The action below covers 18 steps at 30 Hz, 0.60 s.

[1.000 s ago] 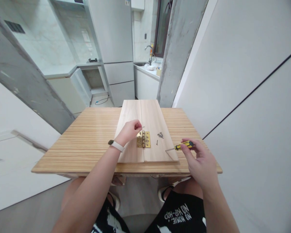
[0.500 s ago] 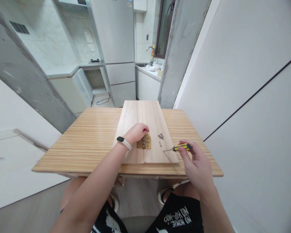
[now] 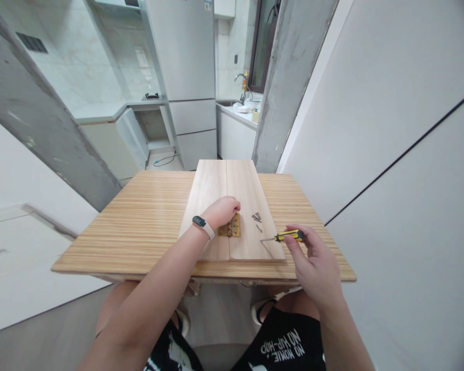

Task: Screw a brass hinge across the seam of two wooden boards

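Two pale wooden boards (image 3: 212, 180) lie side by side on a striped wooden table (image 3: 147, 226). A brass hinge (image 3: 234, 226) spans their seam. My left hand (image 3: 224, 210), with a band on its wrist, rests over the hinge with fingers curled and covers its left part; whether it pinches a screw is hidden. Loose screws (image 3: 257, 218) lie just right of the hinge. My right hand (image 3: 315, 260) holds a yellow-and-black screwdriver (image 3: 284, 237) at the right board's near corner, its tip pointing left.
The table's near edge is right above my knees. A white panel wall stands close on the right. A grey concrete pillar (image 3: 282, 82) rises behind the table. Farther back are a white fridge (image 3: 185, 77) and a counter with a sink tap (image 3: 242, 82).
My left hand has moved right and down onto the hinge, covering more of it. My right hand has kept the screwdriver in nearly the same spot.
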Each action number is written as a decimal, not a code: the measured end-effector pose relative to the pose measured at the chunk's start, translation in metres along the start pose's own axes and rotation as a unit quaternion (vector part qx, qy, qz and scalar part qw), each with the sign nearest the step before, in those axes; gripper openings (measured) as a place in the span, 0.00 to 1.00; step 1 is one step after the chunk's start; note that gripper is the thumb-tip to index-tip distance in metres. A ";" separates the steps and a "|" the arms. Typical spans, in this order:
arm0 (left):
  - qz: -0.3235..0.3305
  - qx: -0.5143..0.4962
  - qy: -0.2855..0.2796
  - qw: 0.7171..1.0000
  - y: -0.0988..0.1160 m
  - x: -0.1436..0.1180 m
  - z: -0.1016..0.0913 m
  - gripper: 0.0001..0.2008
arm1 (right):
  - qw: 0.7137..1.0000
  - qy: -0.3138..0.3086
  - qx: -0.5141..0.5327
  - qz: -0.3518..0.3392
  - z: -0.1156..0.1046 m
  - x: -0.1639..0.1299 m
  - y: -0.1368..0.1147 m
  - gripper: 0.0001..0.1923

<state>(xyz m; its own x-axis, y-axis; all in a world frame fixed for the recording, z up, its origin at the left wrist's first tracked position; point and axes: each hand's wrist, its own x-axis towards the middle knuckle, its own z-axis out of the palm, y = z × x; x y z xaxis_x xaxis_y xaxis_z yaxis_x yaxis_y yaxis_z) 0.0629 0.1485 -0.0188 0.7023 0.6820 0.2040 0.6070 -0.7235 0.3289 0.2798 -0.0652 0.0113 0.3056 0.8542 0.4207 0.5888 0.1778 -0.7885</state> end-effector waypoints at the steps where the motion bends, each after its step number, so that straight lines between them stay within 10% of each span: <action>1: 0.000 0.003 -0.005 1.000 0.000 0.000 0.001 0.13 | 1.000 -0.001 0.000 0.002 0.000 0.000 0.001 0.14; 18: 0.021 0.040 0.021 0.999 0.010 -0.007 0.010 0.15 | 0.999 -0.017 0.038 0.005 0.005 0.002 -0.004 0.15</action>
<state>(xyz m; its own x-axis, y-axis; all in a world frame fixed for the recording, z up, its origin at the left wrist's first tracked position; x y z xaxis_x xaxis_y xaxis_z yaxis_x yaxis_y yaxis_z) 0.0677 0.1354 -0.0257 0.7126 0.6538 0.2543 0.6068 -0.7564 0.2443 0.2742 -0.0618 0.0123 0.2849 0.8714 0.3994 0.5274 0.2054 -0.8244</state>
